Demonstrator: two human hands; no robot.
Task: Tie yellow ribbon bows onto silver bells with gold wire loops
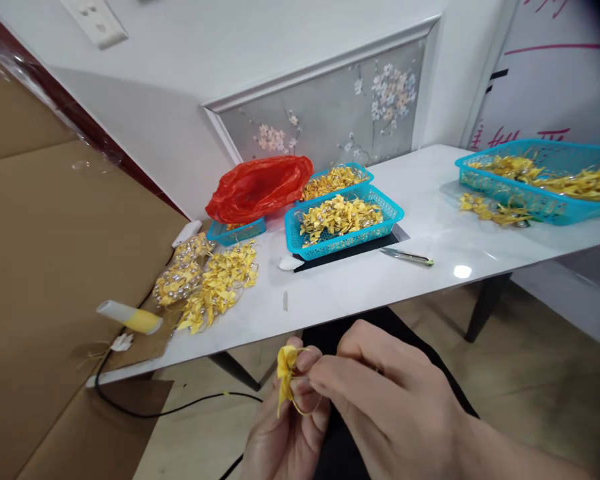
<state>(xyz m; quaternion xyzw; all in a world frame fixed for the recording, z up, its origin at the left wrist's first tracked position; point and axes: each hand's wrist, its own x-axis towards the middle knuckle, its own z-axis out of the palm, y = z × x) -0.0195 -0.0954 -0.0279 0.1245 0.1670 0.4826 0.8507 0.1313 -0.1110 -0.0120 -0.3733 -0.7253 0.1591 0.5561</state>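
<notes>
Pinching a small yellow bow (pixel 286 373) between left hand (pixel 285 427) and right hand (pixel 380 400), both closed on it, below the surface (pixel 430 267) edge; sitting on top: a blue basket (pixel 345 227) brimming with yellow bows, another behind (pixel 336 179), a large one (pixel 545 177) far right (also holding yellow pieces)

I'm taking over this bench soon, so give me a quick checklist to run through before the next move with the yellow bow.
1. Yellow bow pinched in the left hand: ok.
2. Right hand fingertips at the bow: ok.
3. Thin ring looped below the bow: there, but whether it is fastened, cannot tell.
4. Finished pile on the table, near its left edge: ok.
5. Near blue basket holds yellow pieces: ok.
6. Small tool lies loose on the table, apart from both hands: ok.
</notes>
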